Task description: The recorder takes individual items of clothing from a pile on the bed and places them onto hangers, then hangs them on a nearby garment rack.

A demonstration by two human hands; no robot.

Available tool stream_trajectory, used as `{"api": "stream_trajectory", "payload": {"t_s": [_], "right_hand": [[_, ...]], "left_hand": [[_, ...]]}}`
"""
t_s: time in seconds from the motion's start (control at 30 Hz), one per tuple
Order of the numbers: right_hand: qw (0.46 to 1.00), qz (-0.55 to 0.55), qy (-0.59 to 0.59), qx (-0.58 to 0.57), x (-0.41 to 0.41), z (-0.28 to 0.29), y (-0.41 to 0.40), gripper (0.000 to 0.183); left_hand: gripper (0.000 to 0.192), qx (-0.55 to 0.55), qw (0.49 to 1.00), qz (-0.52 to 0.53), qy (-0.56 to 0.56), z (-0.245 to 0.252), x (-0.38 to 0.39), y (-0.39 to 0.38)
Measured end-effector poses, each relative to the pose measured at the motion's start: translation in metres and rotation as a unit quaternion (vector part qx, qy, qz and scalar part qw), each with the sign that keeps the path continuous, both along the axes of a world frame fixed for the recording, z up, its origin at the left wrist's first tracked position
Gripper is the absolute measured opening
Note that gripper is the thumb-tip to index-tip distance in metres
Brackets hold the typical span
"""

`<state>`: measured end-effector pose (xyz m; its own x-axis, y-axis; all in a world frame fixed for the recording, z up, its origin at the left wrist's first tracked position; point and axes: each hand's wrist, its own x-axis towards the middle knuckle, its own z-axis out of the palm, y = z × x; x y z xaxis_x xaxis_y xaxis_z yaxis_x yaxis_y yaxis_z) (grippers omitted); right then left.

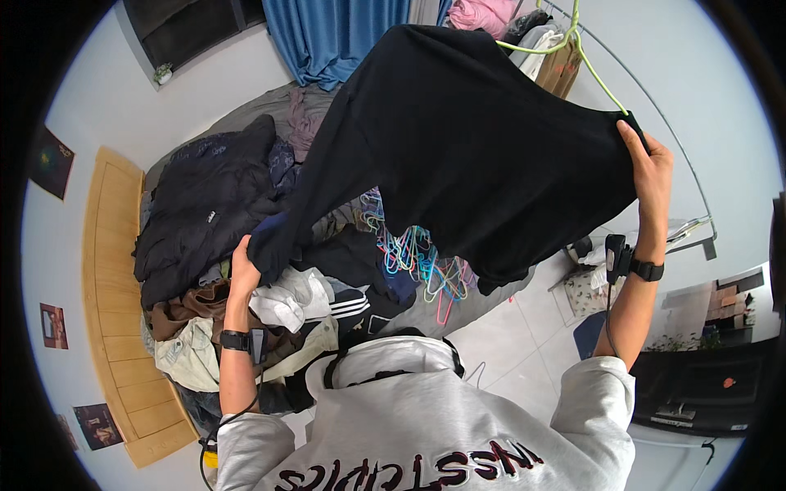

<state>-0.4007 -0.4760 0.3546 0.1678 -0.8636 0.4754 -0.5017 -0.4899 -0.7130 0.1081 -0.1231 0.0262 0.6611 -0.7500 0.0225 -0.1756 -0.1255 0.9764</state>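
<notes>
A black long-sleeved top [491,135] is spread out in the air before me, hanging from a light green hanger [605,83] set in its neck and shoulder. My right hand [652,162] grips the shoulder of the top at the hanger's end. Over on the left, my left hand [244,270] holds the end of a sleeve, out to the side. Beneath the top, many coloured hangers [405,251] lie in a heap on the bed, partly hidden by the cloth.
A black puffer jacket [202,202], a white garment [295,297] and other clothes are piled on the bed beside a wooden headboard [126,319]. A metal clothes rail [660,110] curves along the right. Blue curtains [338,37] hang at the back; floor tiles [509,344] show at right.
</notes>
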Motion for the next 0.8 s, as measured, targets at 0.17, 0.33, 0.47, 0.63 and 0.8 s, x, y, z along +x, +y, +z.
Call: {"api": "stream_trajectory", "payload": {"t_s": [0.17, 0.33, 0.47, 0.63, 0.8], "right_hand": [[0.999, -0.005, 0.030, -0.034, -0.002, -0.004, -0.015, 0.035], [0.997, 0.005, 0.029, -0.076, -0.009, -0.003, -0.014, 0.034], [0.994, -0.008, 0.078, -0.077, -0.045, -0.007, -0.032, 0.031], [0.997, -0.020, 0.026, -0.073, -0.029, -0.008, -0.032, 0.033], [0.997, -0.027, 0.030, -0.062, -0.032, -0.008, -0.037, 0.033]], "left_hand": [[0.019, 0.108, 0.992, 0.054, 0.032, -0.045, 0.034, 0.037], [0.008, -0.021, 0.982, 0.170, -0.081, -0.067, 0.059, 0.052], [0.014, -0.007, 0.969, 0.147, 0.197, -0.006, 0.032, 0.032], [0.021, -0.270, 0.903, 0.111, 0.316, 0.010, 0.020, 0.021], [0.020, -0.331, 0.881, 0.080, 0.328, 0.024, 0.017, 0.006]]}}
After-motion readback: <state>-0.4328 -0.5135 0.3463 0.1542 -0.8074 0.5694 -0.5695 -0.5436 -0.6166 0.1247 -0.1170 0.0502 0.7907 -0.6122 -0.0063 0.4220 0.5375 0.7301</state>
